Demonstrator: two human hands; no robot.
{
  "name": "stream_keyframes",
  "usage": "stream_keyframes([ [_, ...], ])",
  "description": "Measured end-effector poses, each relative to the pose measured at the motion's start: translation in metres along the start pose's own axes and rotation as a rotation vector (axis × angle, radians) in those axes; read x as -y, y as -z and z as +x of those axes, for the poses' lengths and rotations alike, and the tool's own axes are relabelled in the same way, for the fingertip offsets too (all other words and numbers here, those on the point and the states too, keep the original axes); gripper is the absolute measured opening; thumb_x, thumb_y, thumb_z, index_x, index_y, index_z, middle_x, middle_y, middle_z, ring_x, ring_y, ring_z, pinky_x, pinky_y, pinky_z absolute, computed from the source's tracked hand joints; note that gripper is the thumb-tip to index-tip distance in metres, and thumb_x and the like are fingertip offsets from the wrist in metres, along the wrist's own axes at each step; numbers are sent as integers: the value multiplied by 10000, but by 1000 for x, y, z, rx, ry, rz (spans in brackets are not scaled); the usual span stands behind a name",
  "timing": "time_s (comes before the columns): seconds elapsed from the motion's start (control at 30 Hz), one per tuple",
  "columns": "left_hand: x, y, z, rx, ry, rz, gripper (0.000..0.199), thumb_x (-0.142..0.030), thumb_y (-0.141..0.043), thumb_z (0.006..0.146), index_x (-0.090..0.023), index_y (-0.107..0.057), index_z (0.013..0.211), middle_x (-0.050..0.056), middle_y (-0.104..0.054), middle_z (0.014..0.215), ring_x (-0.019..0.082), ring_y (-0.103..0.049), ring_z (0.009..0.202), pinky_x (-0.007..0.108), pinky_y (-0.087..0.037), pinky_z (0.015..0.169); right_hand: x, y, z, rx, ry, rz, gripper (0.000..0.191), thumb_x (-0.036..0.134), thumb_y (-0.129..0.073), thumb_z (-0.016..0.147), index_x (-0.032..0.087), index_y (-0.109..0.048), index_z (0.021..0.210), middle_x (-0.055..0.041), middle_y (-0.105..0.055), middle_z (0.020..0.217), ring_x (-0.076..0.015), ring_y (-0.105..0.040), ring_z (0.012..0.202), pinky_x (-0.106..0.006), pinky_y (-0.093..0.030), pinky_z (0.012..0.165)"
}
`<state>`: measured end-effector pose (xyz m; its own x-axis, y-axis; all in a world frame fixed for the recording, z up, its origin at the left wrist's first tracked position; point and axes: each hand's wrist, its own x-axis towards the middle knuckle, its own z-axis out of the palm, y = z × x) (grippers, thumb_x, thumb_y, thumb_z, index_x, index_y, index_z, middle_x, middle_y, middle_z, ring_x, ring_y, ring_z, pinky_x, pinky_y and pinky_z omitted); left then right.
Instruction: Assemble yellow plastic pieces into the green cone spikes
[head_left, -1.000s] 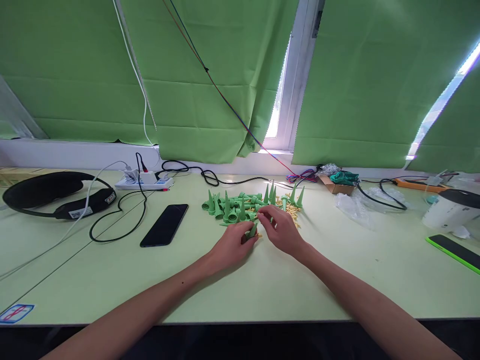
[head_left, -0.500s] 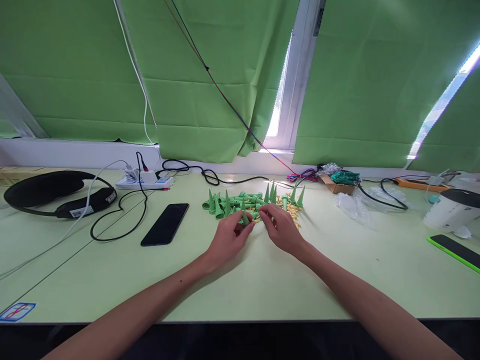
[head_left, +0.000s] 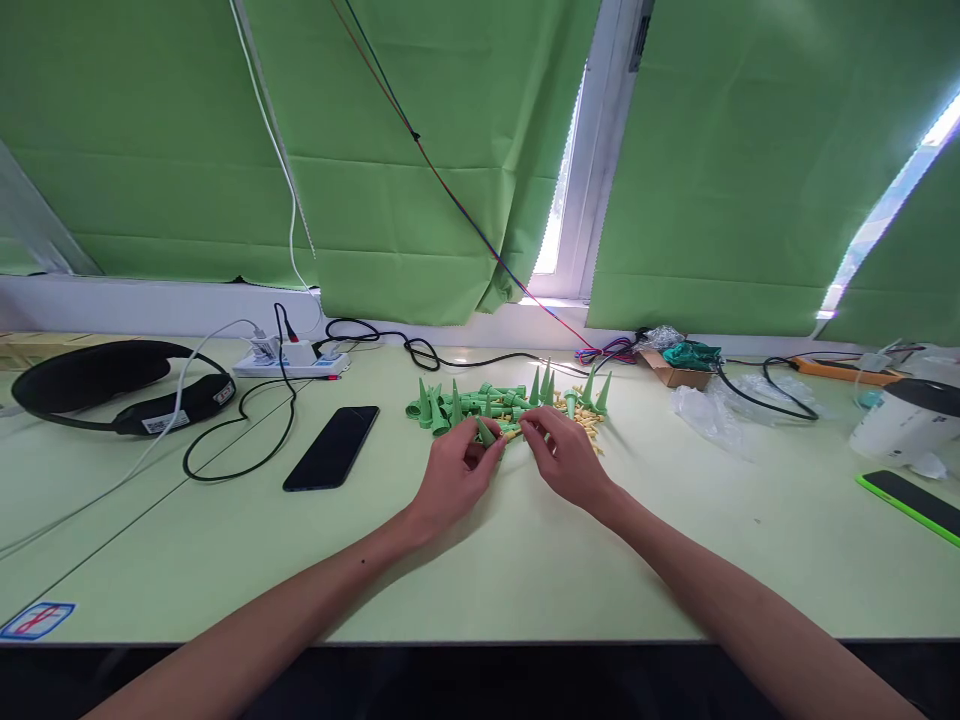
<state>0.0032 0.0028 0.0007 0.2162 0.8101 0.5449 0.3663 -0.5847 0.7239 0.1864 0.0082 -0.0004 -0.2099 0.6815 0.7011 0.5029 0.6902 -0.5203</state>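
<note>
My left hand [head_left: 456, 470] is closed on a green cone [head_left: 486, 432], which leans to the upper left between the fingers. Close to its right, my right hand [head_left: 561, 452] has its fingers pinched at one end of a small yellow piece [head_left: 513, 434]. That piece spans the narrow gap between my hands, its left end near the cone's base. Just behind lies a pile of green cones and tubes [head_left: 472, 402], some cones upright. Small yellow pieces [head_left: 591, 425] are heaped behind my right hand, with several upright green cones among them.
A black phone [head_left: 331, 448] lies left of my hands, with a looped cable and black headset [head_left: 90, 385] beyond. A power strip [head_left: 291, 364] sits at the back. Rightward are a small cardboard box [head_left: 679, 374], clear plastic bags [head_left: 709, 415], a white container [head_left: 904, 422] and a green-edged phone [head_left: 911, 505].
The cone in my left hand has tipped from nearly upright to leaning left. The yellow piece between my hands shows more clearly. My hands have barely moved.
</note>
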Motion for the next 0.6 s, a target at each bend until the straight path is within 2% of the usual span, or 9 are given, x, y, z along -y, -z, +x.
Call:
stream_keyframes([
  [0.07,0,0,0,0,1,0,198,-382,-584,910,-189,-560,873,-27,-592,710,63,-489,436,207,-404,427,0,0,0,4,4,3,161,253,-451,997,201,-581,916,-49,-621,860,-156,-558,719,-274,-448,623],
  [0.23,-1,-1,0,-1,-18,-4,197,-377,-590,908,-187,-562,866,-6,-641,825,53,-505,451,208,-419,436,1,-2,-1,39,38,16,159,254,-460,994,202,-585,912,-44,-626,835,-158,-563,722,-273,-449,625],
  [0.43,1,-2,0,16,-29,13,211,-392,-587,910,-181,-589,899,-9,-634,730,74,-515,450,214,-426,434,0,-2,-3,39,51,24,120,277,-495,983,199,-585,967,-42,-641,813,-155,-567,685,-276,-459,619],
  [0.6,2,-1,0,21,-62,35,215,-393,-595,903,-181,-606,938,11,-669,774,86,-545,479,219,-468,462,0,-2,-3,48,43,17,144,299,-494,986,202,-592,944,-42,-647,808,-156,-571,684,-281,-464,627],
])
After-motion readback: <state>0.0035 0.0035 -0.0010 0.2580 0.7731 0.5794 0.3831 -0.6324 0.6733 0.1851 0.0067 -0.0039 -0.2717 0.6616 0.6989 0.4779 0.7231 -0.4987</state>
